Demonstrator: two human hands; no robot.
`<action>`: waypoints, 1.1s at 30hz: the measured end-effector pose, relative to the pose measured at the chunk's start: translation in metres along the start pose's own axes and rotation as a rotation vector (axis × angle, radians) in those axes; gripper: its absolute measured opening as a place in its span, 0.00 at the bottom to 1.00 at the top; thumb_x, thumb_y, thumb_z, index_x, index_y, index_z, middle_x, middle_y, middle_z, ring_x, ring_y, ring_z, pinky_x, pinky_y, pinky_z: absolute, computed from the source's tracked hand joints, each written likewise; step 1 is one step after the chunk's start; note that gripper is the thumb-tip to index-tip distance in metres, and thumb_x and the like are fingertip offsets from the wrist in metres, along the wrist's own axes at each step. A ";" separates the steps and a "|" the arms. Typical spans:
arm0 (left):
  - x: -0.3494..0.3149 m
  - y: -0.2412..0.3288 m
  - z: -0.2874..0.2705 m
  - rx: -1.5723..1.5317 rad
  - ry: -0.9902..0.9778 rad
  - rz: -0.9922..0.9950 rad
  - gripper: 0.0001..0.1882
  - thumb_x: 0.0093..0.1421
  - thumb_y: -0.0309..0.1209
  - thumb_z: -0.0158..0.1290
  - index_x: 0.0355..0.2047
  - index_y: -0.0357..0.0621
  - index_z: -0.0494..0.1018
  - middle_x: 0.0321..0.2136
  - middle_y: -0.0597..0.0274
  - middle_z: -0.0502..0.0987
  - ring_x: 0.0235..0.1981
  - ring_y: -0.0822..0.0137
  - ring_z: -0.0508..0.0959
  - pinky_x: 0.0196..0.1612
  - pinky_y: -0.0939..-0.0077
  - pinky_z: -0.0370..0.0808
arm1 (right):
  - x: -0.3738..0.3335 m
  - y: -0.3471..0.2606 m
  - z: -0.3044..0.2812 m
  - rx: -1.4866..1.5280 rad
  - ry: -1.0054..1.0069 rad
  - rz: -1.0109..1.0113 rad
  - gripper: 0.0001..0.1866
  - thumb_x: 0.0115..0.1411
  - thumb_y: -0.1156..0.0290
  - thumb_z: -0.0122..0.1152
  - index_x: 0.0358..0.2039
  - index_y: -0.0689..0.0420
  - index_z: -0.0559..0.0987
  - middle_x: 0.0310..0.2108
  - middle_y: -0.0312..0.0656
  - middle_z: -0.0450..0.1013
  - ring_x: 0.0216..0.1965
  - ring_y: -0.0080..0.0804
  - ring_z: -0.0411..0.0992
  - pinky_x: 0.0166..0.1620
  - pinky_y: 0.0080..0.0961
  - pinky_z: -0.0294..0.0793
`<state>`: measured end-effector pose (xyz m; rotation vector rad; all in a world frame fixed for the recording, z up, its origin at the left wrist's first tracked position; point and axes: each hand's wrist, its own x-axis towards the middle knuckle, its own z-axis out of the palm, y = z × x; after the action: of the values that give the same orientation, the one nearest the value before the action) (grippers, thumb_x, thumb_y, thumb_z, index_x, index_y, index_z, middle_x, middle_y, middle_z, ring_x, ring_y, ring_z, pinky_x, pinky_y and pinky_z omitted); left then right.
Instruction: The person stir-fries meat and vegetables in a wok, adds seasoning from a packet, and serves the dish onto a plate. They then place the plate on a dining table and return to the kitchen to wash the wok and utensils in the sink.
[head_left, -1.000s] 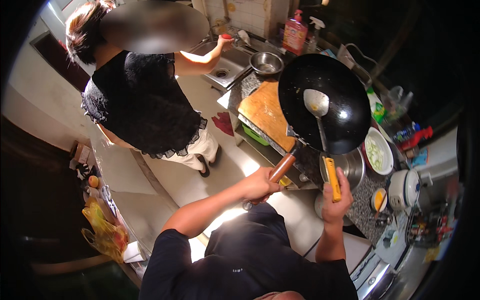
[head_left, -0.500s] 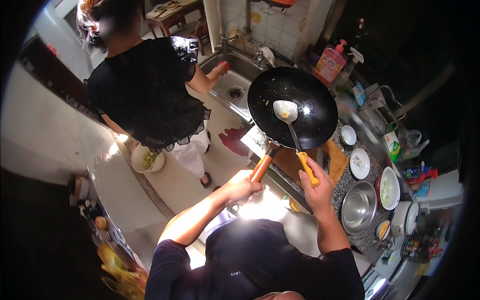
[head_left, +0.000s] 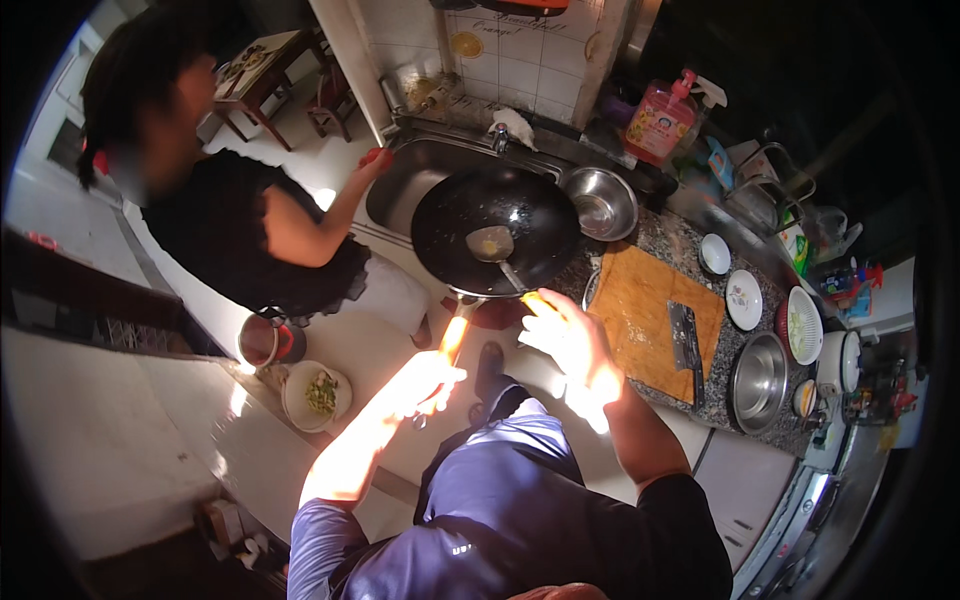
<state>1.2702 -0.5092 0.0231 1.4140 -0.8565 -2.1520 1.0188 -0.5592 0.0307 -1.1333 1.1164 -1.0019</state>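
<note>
A black wok [head_left: 450,220] is held over the near part of the steel sink [head_left: 384,205]. My left hand [head_left: 425,383] is closed round its wooden handle, in bright sunlight. Inside the wok rests the wide metal blade of a wok spatula [head_left: 492,244], with a yellowish bit of food on it. My right hand [head_left: 568,340] grips the spatula's yellow handle near the wok's rim. Strong light washes out part of both hands.
Left of the sink stands another person [head_left: 230,215], one hand by its rim. A cleaver [head_left: 686,345] lies on the wooden chopping board [head_left: 640,300]. Steel bowls [head_left: 604,205], small dishes [head_left: 743,300] and a white colander [head_left: 805,325] occupy the counter. A tub of greens [head_left: 318,395] stands at left.
I have swung left with the wok and spatula, bringing the wok over the sink. The chopping board, cleaver and a steel bowl are uncovered. The other person has shifted left.
</note>
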 end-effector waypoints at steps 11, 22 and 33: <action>0.083 0.063 -0.149 -0.031 0.135 -0.274 0.08 0.48 0.26 0.53 0.20 0.41 0.64 0.12 0.67 0.64 0.10 0.75 0.64 0.12 0.80 0.63 | 0.169 -0.004 0.019 -0.549 -0.471 0.139 0.41 0.44 0.58 0.66 0.55 0.60 0.58 0.26 0.39 0.71 0.28 0.25 0.70 0.33 0.21 0.70; 0.161 0.092 -0.261 0.254 -0.056 -0.380 0.07 0.48 0.26 0.53 0.19 0.41 0.64 0.12 0.66 0.64 0.10 0.73 0.64 0.13 0.78 0.64 | 0.396 0.037 0.044 -0.806 0.278 0.219 0.25 0.52 0.61 0.52 0.45 0.65 0.64 0.40 0.57 0.70 0.44 0.49 0.69 0.45 0.36 0.66; 0.237 0.104 -0.324 0.519 -0.319 -0.473 0.08 0.48 0.28 0.53 0.22 0.42 0.65 0.12 0.68 0.63 0.11 0.74 0.64 0.13 0.77 0.63 | 0.376 0.020 0.036 -1.540 0.289 -0.143 0.22 0.52 0.74 0.49 0.50 0.55 0.65 0.39 0.45 0.69 0.40 0.46 0.69 0.41 0.38 0.69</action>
<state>1.4770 -0.8214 -0.1547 1.6689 -1.3939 -2.6920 1.1190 -0.9163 -0.0421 -2.3016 2.1578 -0.2305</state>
